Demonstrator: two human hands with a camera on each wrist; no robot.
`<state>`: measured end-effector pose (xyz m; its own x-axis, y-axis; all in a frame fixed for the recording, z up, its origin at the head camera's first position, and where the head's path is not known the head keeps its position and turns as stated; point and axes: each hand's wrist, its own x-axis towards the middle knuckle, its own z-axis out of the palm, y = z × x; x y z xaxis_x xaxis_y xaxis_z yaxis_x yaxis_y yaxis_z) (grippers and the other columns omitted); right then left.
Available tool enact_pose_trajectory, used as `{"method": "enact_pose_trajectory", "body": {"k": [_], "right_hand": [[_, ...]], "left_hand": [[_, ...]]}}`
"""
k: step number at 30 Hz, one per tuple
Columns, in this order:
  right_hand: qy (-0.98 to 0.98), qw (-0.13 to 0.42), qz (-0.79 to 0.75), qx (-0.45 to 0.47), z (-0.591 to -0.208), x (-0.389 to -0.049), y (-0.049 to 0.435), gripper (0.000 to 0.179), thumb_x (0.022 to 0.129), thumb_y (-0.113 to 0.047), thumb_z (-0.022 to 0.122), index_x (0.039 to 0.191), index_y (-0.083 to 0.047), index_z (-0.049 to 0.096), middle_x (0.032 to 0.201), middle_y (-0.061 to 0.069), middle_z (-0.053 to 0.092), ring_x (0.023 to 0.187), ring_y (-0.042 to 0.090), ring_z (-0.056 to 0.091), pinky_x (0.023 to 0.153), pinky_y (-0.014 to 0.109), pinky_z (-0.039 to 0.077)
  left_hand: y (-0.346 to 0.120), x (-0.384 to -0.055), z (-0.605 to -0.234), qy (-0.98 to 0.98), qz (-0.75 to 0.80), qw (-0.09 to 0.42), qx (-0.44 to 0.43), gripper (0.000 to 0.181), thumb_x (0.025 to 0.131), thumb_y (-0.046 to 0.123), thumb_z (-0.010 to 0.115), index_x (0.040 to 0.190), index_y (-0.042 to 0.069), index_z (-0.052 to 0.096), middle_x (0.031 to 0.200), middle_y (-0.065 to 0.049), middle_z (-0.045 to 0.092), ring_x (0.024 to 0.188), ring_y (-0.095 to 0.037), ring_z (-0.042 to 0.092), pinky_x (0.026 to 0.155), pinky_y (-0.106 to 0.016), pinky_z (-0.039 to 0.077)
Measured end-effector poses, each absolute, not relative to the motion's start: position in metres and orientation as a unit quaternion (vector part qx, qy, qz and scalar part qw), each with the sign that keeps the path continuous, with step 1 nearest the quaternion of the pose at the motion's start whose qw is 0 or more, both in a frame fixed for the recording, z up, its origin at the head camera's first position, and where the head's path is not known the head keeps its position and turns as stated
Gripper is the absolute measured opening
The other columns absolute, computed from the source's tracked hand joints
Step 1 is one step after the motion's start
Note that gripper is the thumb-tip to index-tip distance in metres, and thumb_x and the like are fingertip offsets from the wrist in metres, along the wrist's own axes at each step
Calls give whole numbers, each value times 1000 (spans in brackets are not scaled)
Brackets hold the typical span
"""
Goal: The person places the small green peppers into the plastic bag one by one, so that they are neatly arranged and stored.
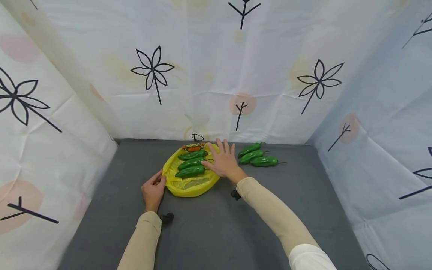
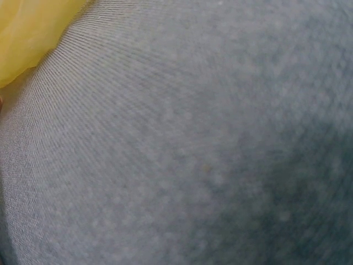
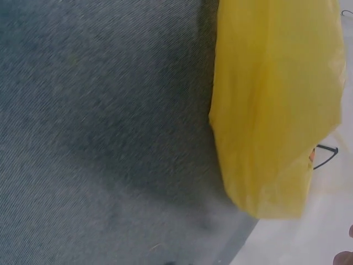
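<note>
A yellow plastic bag [image 1: 192, 192] lies spread in a rounded shape on the grey table, with three green peppers [image 1: 190, 171] side by side within its rim. At the bag's left edge, my left hand [image 1: 153, 190] pinches the plastic between thumb and fingers. My right hand [image 1: 223, 161] is spread over the bag's right edge, fingers straight, by the pepper stems; whether it touches the plastic I cannot tell. The left wrist view catches a corner of the bag [image 2: 30, 33]. In the right wrist view the bag's side [image 3: 270, 110] stands up, with fingertips [image 3: 344, 258] at the frame's edge.
Three more green peppers [image 1: 264, 161] lie together right of my right hand, near the table's back edge. The grey table [image 1: 209, 232] is enclosed at the back and sides by white cloth [image 1: 209, 67] printed with plants. Dark wrist-camera parts [image 1: 167, 218] sit by both wrists.
</note>
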<state>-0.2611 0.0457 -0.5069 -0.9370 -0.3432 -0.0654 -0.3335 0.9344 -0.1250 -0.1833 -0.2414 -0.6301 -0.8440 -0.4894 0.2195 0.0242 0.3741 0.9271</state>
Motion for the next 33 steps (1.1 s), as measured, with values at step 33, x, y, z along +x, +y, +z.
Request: {"method": "enact_pose_trajectory", "body": {"k": [33], "right_hand": [[988,20,-78,-131,-544,-258,124,87,95,-77,41,165,-31,17,174,11,3,159,43,4,122,72,2]], "left_hand": [[-242,-183,-630,-791,-549,229,145,30,93,24,75,123,24,77,104,-8,80,77,15,63,70,-3,46]]}}
